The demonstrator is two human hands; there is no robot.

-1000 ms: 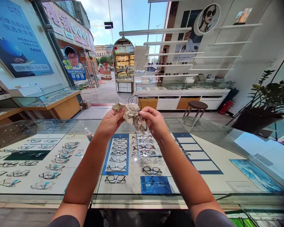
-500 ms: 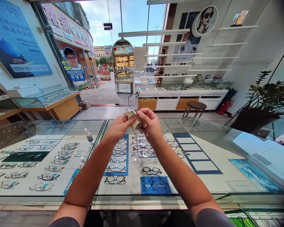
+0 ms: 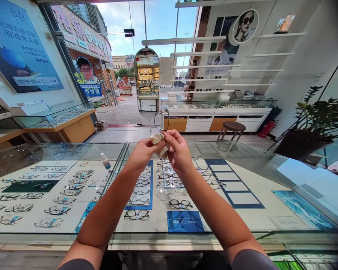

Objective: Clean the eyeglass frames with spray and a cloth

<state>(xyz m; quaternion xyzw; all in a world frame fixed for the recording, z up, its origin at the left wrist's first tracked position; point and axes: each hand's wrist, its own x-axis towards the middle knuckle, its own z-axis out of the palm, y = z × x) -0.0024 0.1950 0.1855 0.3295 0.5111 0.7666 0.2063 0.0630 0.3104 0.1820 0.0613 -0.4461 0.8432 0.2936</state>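
Observation:
Both my hands are raised over the glass counter in the middle of the view, close together. Between the fingers of my left hand (image 3: 141, 153) is a bunched beige cloth (image 3: 157, 138). My right hand (image 3: 180, 150) pinches a pair of eyeglasses (image 3: 168, 119); one thin-rimmed round lens sticks up above the fingers. The cloth wraps the lower part of these eyeglasses, so the other lens and the temples are mostly hidden. Fingers of both hands are closed and nearly touch around the cloth.
Below my hands, a glass display case (image 3: 228, 225) holds rows of eyeglass frames and blue trays (image 3: 243, 206). A small spray bottle (image 3: 105, 160) stands at the left. Beyond are an oval mirror (image 3: 148, 82), a round stool (image 3: 234, 126) and a potted plant (image 3: 304, 138).
The eyeglasses have turned, and their exposed lens now stands higher and faces me more fully. The cloth has been refolded between my fingers; both hands stay almost in place.

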